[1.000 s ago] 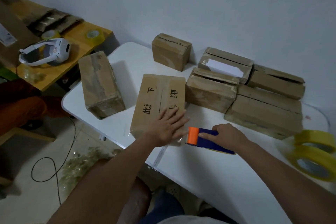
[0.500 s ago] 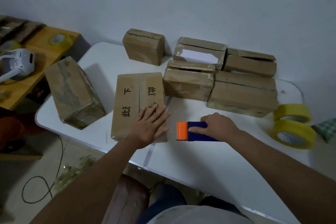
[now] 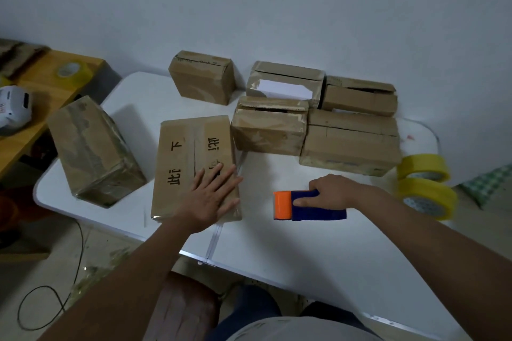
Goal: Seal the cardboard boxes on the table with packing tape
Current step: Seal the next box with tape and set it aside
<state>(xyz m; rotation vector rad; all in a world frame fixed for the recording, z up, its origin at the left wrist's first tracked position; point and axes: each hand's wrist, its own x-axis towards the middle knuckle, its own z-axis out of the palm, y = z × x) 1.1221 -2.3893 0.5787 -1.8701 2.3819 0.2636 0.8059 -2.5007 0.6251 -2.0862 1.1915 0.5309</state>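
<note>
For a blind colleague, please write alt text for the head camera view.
A person's left hand rests flat on a printed cardboard box on a white table, while the right hand holds a blue-and-orange tape dispenser. More boxes stand behind; yellow tape rolls lie right.

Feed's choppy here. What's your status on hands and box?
Left hand flat on printed box. Right hand grips tape dispenser on table, apart from box. Nothing between them.
</note>
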